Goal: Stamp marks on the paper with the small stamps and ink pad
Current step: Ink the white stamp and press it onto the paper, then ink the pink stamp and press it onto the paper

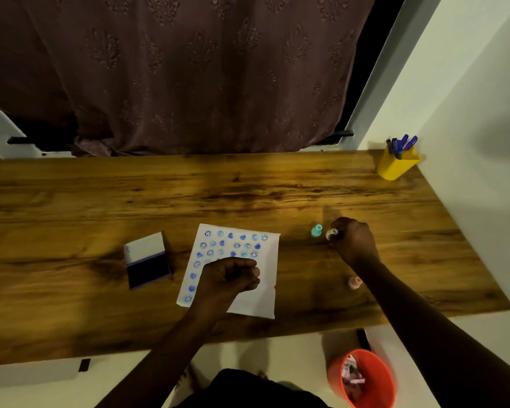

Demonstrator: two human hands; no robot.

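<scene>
A white paper lies on the wooden table, covered with several blue smiley and heart stamp marks. My left hand rests on the paper as a loose fist; I cannot tell if anything is inside it. My right hand is to the right of the paper, closed on a small white stamp. A teal stamp stands just left of that hand. A pink stamp lies near my right forearm. The open ink pad, lid raised, sits left of the paper.
A yellow cup with several blue pens stands at the table's far right corner by the wall. An orange bin sits on the floor below the table's front edge. A brown curtain hangs behind the table.
</scene>
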